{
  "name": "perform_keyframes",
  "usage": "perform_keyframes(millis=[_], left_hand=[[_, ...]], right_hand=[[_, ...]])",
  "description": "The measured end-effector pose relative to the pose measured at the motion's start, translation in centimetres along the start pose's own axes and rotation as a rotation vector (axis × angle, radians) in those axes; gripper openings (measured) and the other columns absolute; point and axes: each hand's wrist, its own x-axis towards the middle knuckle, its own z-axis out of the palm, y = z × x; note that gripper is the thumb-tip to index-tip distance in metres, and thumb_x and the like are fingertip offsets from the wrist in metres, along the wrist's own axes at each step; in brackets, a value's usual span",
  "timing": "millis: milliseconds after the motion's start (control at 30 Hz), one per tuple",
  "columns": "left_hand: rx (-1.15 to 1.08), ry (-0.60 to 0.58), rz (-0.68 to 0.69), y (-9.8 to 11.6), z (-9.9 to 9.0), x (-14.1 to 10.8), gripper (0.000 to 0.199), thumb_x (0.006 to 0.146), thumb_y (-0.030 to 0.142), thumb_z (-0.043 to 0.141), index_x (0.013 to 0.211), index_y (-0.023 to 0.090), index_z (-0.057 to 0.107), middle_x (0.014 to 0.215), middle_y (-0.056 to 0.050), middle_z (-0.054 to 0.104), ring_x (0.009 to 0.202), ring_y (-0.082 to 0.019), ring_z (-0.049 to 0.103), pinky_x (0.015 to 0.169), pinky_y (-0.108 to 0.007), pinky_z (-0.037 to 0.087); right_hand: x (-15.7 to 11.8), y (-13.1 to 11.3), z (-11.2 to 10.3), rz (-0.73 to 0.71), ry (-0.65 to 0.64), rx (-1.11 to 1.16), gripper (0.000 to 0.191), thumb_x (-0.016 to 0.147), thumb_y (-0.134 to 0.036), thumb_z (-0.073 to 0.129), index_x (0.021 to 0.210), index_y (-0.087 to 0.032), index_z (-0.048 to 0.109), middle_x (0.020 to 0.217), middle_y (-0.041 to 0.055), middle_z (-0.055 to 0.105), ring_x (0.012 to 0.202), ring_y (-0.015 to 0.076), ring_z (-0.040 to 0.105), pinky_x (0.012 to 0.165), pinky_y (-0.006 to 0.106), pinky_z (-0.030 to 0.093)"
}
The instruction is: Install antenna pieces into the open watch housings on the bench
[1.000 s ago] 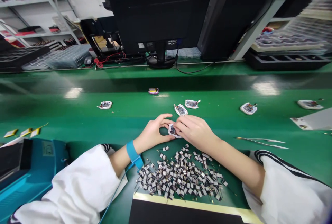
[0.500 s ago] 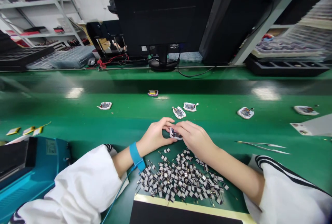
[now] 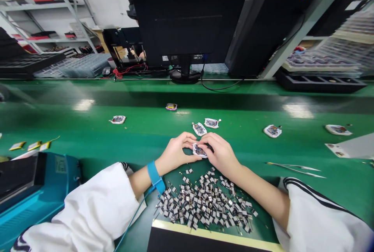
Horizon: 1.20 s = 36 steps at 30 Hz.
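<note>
At the green workbench (image 3: 87, 135), at the near edge:

- left hand (image 3: 177, 152): fingers curled in and closed against the far side of a white-edged circuit module (image 3: 199, 151); a blue wrist strap (image 3: 154, 174) circles the wrist, its thin blue cord (image 3: 137, 209) running down over the white sleeve (image 3: 87, 205)
- right hand (image 3: 220, 154): fingertips (image 3: 206, 139) bear down on the same module from the right, so the two hands pinch it between them, almost touching
- the module sits under the fingers, partly hidden; whether it is lifted or resting on the bench cannot be told
- just below the hands: a loose heap of small black-and-silver components (image 3: 204, 201)
- just beyond the fingertips: two more white-edged modules (image 3: 199, 129) (image 3: 211, 123), close together
- to the right: steel tweezers (image 3: 295, 169) lying on the bench
- to the left: flat yellow batteries (image 3: 34, 146) with thin leads, beside a blue machine (image 3: 55, 174)
- far side: a black monitor (image 3: 187, 22) on its stand
</note>
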Motion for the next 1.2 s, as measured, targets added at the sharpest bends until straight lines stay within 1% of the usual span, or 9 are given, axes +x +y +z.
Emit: perform_keyframes(millis=[133, 233, 367, 500, 667, 800, 1000, 1100, 1200], left_hand=[[-0.044, -0.016, -0.042, 0.0, -0.1, 0.2, 0.044, 0.056, 0.019, 0.073, 0.088, 0.016, 0.043, 0.084, -0.003, 0.061, 0.080, -0.014, 0.061, 0.077, -0.028, 0.051], [-0.052, -0.032, -0.060, 0.0, -0.2, 0.2, 0.042, 0.056, 0.018, 0.072, 0.086, 0.016, 0.043, 0.083, -0.003, 0.060, 0.080, -0.014, 0.060, 0.078, -0.029, 0.051], [-0.051, -0.044, -0.078, -0.2, -0.1, 0.3, 0.041, 0.056, 0.017, 0.072, 0.085, 0.016, 0.043, 0.083, -0.002, 0.059, 0.079, -0.013, 0.060, 0.078, -0.028, 0.051], [-0.057, -0.051, -0.094, -0.4, -0.2, 0.4, 0.041, 0.057, 0.016, 0.071, 0.086, 0.016, 0.043, 0.085, -0.002, 0.059, 0.081, -0.012, 0.059, 0.079, -0.028, 0.050], [-0.049, -0.070, -0.116, -0.3, -0.4, 0.5, 0.043, 0.056, 0.016, 0.072, 0.087, 0.016, 0.042, 0.083, -0.002, 0.059, 0.082, -0.013, 0.059, 0.080, -0.030, 0.051], [-0.031, -0.063, -0.117, -0.2, -0.3, 0.5, 0.045, 0.054, 0.016, 0.073, 0.087, 0.016, 0.043, 0.084, -0.002, 0.059, 0.084, -0.014, 0.059, 0.082, -0.032, 0.051], [-0.009, -0.067, -0.078, -0.3, -0.2, 0.5, 0.043, 0.054, 0.016, 0.073, 0.086, 0.016, 0.045, 0.082, -0.001, 0.059, 0.080, -0.013, 0.060, 0.079, -0.030, 0.052], [-0.001, -0.066, -0.051, -0.5, -0.3, 0.6, 0.041, 0.055, 0.019, 0.072, 0.086, 0.016, 0.045, 0.082, 0.000, 0.058, 0.077, -0.012, 0.059, 0.079, -0.031, 0.052], [0.007, -0.074, -0.032, -0.7, -0.5, 0.9, 0.040, 0.056, 0.022, 0.071, 0.086, 0.016, 0.045, 0.082, 0.000, 0.057, 0.078, -0.013, 0.059, 0.078, -0.031, 0.052]], right_hand=[[0.0, 0.4, 0.6, 0.061, -0.025, 0.083, 0.010, 0.079, -0.016, 0.049, 0.069, -0.015, 0.051, 0.073, 0.0023, 0.054, 0.069, 0.0101, 0.051, 0.062, 0.021, 0.044], [0.0, 0.7, 0.6, 0.072, -0.071, 0.090, 0.010, 0.078, -0.017, 0.051, 0.068, -0.015, 0.051, 0.073, 0.0013, 0.054, 0.066, 0.0088, 0.051, 0.058, 0.018, 0.043], [-0.3, 0.6, -0.1, 0.031, -0.131, 0.015, 0.012, 0.079, -0.020, 0.048, 0.070, -0.015, 0.054, 0.078, 0.0027, 0.056, 0.073, 0.0121, 0.051, 0.064, 0.023, 0.041], [-0.6, 0.4, -0.8, -0.024, -0.190, -0.067, 0.018, 0.082, -0.021, 0.042, 0.073, -0.015, 0.057, 0.080, 0.0037, 0.057, 0.073, 0.0134, 0.049, 0.063, 0.025, 0.039], [-0.6, 0.5, -0.6, -0.023, -0.119, -0.131, 0.019, 0.083, -0.022, 0.042, 0.082, -0.016, 0.060, 0.081, 0.0038, 0.058, 0.072, 0.0127, 0.048, 0.064, 0.024, 0.039], [-0.3, 0.8, -0.2, -0.067, -0.106, -0.139, 0.018, 0.083, -0.020, 0.043, 0.075, -0.014, 0.059, 0.075, 0.0038, 0.057, 0.069, 0.0126, 0.047, 0.064, 0.024, 0.040], [0.3, 0.6, -0.4, -0.124, -0.217, -0.182, 0.010, 0.079, -0.014, 0.047, 0.072, -0.013, 0.055, 0.072, 0.0036, 0.054, 0.070, 0.0128, 0.048, 0.065, 0.023, 0.043], [1.1, 0.1, -0.9, -0.150, -0.321, -0.249, 0.006, 0.077, -0.017, 0.051, 0.075, -0.012, 0.055, 0.075, 0.0049, 0.055, 0.072, 0.0143, 0.049, 0.066, 0.025, 0.044], [2.1, -0.4, -1.3, -0.212, -0.439, -0.283, 0.008, 0.077, -0.014, 0.051, 0.081, -0.010, 0.057, 0.079, 0.0075, 0.056, 0.076, 0.0166, 0.051, 0.066, 0.027, 0.044]])
